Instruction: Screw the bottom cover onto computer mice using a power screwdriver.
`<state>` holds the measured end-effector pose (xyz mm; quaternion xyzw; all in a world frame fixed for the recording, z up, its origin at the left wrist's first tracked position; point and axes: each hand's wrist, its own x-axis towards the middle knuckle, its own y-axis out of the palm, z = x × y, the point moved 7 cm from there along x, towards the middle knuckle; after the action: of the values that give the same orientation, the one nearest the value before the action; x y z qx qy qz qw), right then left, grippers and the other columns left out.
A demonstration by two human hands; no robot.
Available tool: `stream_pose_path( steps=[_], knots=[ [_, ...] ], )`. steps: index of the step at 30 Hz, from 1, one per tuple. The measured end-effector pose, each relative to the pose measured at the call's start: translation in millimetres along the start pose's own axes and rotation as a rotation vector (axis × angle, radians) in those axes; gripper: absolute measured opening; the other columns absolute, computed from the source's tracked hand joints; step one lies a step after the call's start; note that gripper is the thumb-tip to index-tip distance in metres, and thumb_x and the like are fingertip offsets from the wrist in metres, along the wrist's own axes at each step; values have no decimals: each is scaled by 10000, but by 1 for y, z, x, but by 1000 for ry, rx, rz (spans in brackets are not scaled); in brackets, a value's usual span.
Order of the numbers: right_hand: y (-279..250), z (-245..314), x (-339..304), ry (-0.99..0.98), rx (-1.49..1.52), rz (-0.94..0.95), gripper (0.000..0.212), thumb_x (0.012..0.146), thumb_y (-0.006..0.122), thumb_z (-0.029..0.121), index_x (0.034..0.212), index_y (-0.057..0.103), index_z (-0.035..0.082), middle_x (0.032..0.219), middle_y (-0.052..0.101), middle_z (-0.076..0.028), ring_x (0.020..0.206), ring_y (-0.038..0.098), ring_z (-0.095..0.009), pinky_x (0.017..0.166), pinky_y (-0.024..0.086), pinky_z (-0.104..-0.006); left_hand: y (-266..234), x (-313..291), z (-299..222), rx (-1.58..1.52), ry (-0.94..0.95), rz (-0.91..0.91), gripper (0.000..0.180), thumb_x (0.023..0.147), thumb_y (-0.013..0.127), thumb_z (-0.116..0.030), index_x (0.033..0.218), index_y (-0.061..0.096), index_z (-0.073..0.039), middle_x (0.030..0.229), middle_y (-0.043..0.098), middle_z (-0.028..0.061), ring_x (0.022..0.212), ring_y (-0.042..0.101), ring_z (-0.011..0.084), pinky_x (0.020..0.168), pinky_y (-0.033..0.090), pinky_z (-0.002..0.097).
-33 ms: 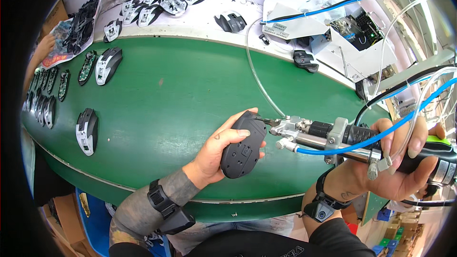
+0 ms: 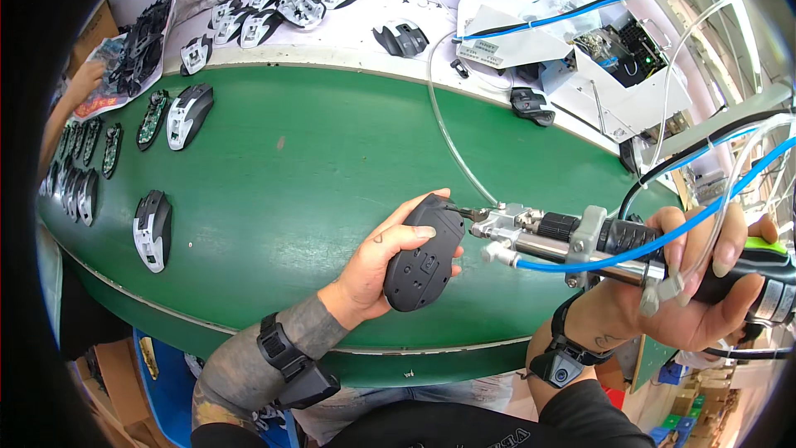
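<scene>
Right hand [image 2: 701, 319]: fingers curled snug round the back end of the power driver [image 2: 618, 236], from what I get on the head cam.
Left hand [image 2: 369, 274]: fingers wrapped round the black mouse [image 2: 423, 261], thumb lying across its upper part.
Black mouse: up off the surface [image 2: 290, 166], pitted face toward me, just ahead of the driver nose [image 2: 474, 214]. Honestly can't tell if they're touching.
Slip risk: if the nose sits off-centre, I reckon it skids and scuffs the case, or jabs the left fingers close by.
Blue hose [image 2: 580, 265]: runs along the driver; a tug on it could swing my aim.
Loose grip: the mouse might twist in the left hand if the driver spins hard.
Grey-white shell [image 2: 152, 232]: off to the left, well apart.
White ledge [image 2: 348, 40]: more shells at the far side.
</scene>
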<state>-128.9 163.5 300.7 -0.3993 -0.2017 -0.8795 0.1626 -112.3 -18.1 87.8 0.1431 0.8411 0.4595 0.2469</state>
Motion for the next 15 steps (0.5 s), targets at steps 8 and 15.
stream_pose_path(
  steps=[8,15],
  knots=[
    [-11,4,3,-66,-55,-211,379,942,510,214,1244,406,9,973,483,-78,556,475,-80,602,390,-270,-32,10,-22,148,197,-286,594,858,555,-218,1400,366,-67,1161,519,123,946,609,228,773,542,362],
    [-1,-8,5,-76,-25,-228,372,938,521,214,1230,433,1,955,491,-75,535,454,-85,566,392,-262,-14,8,-20,-37,145,-69,598,859,515,-203,1411,331,-61,1238,502,147,1025,589,288,829,537,394]
  ],
)
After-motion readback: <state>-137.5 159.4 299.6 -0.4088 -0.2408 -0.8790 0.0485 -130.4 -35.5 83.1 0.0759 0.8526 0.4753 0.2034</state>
